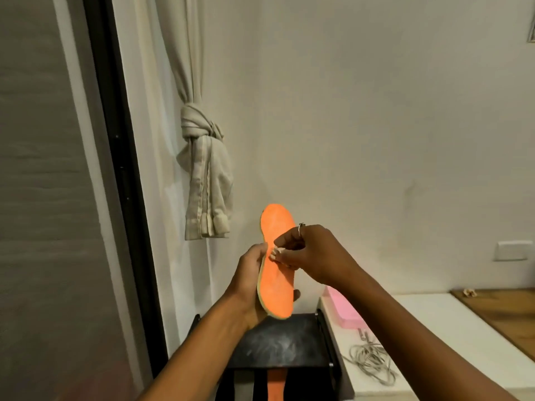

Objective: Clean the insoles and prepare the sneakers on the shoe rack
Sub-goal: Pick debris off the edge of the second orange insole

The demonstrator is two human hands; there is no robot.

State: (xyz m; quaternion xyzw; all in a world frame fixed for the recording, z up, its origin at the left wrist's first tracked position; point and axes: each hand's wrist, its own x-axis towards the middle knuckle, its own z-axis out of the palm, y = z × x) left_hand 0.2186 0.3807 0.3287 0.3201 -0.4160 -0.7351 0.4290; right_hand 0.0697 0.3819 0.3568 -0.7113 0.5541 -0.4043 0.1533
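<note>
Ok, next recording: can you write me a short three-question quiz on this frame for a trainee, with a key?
1. True or false: the left hand holds the orange insole above the black rack top.
2. What lies on the white ledge to the right of the rack top?
A) a pink object and a grey cord
B) a pair of sneakers
C) a spray bottle
3. Which hand pinches the small whitish piece against the insole?

Key: 1 true; 2 A; 3 the right hand.
</note>
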